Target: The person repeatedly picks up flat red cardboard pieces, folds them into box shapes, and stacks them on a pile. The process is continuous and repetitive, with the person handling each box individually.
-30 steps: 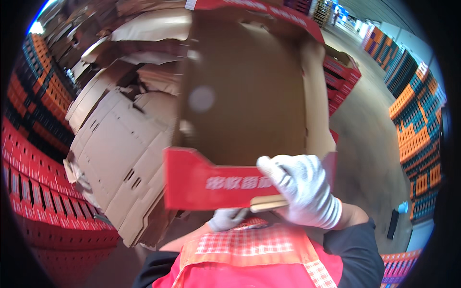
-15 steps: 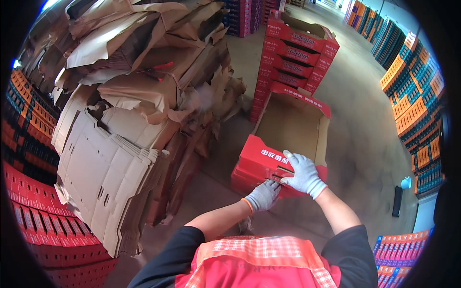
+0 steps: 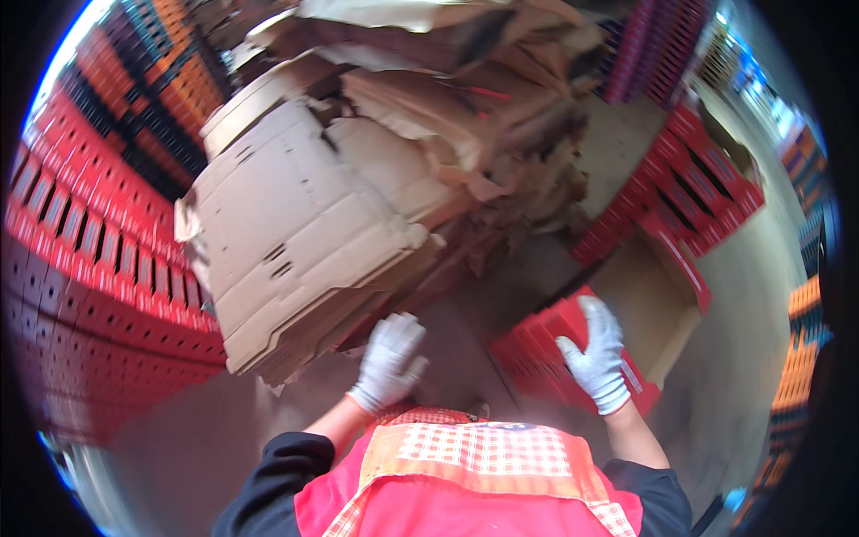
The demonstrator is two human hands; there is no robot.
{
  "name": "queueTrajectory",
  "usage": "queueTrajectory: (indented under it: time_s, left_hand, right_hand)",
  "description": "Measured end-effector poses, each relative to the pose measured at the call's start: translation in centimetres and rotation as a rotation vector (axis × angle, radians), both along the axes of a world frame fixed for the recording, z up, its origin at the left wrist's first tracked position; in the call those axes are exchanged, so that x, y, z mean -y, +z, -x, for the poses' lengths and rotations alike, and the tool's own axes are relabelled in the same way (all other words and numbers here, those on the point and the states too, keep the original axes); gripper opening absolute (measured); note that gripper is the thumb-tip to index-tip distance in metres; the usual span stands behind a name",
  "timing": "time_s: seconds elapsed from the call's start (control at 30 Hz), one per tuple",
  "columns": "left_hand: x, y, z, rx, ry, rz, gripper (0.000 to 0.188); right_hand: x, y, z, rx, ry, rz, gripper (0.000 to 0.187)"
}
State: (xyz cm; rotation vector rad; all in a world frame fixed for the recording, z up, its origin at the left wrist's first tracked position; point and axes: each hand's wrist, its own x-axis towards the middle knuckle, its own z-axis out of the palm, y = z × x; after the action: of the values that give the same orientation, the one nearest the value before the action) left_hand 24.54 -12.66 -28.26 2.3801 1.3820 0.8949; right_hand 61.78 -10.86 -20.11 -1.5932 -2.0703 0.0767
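Note:
My left hand (image 3: 388,361), in a pale work glove, hangs open with its fingers apart, holding nothing, below the lower edge of a stack of flattened brown cardboard (image 3: 304,233). To the right my gloved right hand (image 3: 598,354) is open, thumb spread, over the near end of a red carton box (image 3: 548,345). Whether its fingers touch the box I cannot tell. The box has an open top and a plain brown inside. Motion blurs its printed side.
Behind the box stands a tall stack of red cartons (image 3: 693,192). Crumpled brown paper and cardboard (image 3: 501,107) top the pile ahead. Rows of red cartons (image 3: 107,259) line the left, purple ones (image 3: 658,45) stand at the back, and orange and teal stacks (image 3: 796,367) at the right.
My view has swung left, so the cardboard pile now lies ahead and the red box sits further right. My left hand has left the box and moved toward the cardboard; my right hand's fingers have spread.

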Motion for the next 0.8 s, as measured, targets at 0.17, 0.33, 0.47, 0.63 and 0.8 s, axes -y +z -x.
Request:
queueTrajectory:
  time_s: [0.17, 0.33, 0.47, 0.63, 0.8]
  left_hand:
    - [-2.6, 0.6, 21.0, -0.265, 0.865, -0.364, 0.094]
    - [-6.5, -5.0, 40.7, 0.088, 1.523, 0.147, 0.122]
    - [-9.8, -8.2, 46.6, 0.937, 1.280, 0.359, 0.081]
    - [-9.0, -5.0, 45.4, 0.505, 1.248, 0.392, 0.069]
    - [-4.6, 1.6, 47.7, 1.885, 0.076, 0.751, 0.054]
  right_hand:
    - [-11.9, 2.0, 16.6, -0.176, 0.934, 1.074, 0.048]
    - [-27.0, -1.6, 35.3, -0.508, 0.603, 0.346, 0.031]
    - [-35.5, -7.0, 44.3, -0.113, 0.051, 0.181, 0.084]
    - [-36.0, -7.2, 44.6, -0.054, 0.014, 0.447, 0.098]
    - [-38.9, -1.5, 38.0, -0.683, 0.277, 1.128, 0.060]
